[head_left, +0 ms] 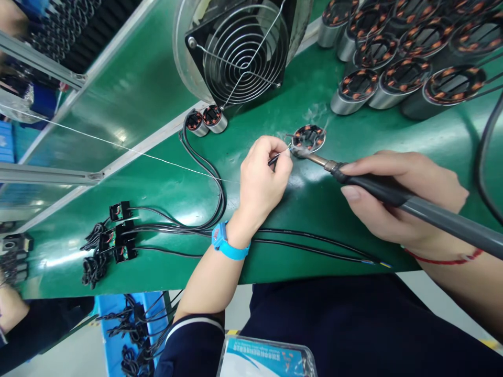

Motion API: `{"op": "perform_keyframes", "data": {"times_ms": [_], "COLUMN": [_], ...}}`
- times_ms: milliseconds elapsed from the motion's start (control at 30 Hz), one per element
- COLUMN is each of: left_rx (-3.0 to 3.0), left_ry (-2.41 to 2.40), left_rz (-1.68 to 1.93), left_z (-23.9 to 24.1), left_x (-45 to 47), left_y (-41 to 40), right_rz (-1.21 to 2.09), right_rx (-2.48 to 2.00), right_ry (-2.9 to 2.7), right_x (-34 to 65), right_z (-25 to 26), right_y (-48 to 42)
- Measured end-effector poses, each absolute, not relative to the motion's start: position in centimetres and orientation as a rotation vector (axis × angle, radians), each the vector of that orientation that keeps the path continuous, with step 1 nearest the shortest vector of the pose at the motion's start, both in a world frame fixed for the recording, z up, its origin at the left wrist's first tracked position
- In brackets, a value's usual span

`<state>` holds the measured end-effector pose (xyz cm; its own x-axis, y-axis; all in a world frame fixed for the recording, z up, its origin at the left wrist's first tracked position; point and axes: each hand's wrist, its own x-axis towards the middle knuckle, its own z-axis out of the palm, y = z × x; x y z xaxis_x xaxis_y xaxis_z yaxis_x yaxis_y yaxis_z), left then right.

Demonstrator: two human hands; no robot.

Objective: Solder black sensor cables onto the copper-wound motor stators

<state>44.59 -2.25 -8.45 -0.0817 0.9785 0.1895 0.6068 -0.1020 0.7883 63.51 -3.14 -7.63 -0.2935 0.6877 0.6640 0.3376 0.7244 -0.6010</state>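
My left hand (264,178), with a blue watch on its wrist, is closed in a pinch around a thin solder wire (143,154) and the end of a black cable (273,159). The wire runs off to the left. My right hand (412,196) grips a soldering iron (444,212) along its dark handle. Its tip touches or nearly touches the near rim of a round motor stator (309,137) with copper windings. Smoke rises there. The exact contact between wire, cable and tip is too small to make out.
Behind stands a fan with a wire guard (245,65). Several metal-cased stators (357,86) fill the back right, and two small ones (212,116) sit by the fan. Black cables with small black housings (124,251) lie left. A blue bin (110,330) is below; another person's arm (11,303) shows at left.
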Motion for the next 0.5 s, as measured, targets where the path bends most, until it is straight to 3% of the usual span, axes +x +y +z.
{"op": "perform_keyframes", "data": {"times_ms": [500], "left_rx": [1.758], "left_ry": [1.715], "left_rz": [1.092], "left_z": [-8.5], "left_x": [44.6], "left_y": [-2.1], "right_rz": [0.385], "right_rx": [-0.969], "right_ry": [-2.030], "right_x": [64.2], "right_z": [-5.8], "right_y": [-2.4]}}
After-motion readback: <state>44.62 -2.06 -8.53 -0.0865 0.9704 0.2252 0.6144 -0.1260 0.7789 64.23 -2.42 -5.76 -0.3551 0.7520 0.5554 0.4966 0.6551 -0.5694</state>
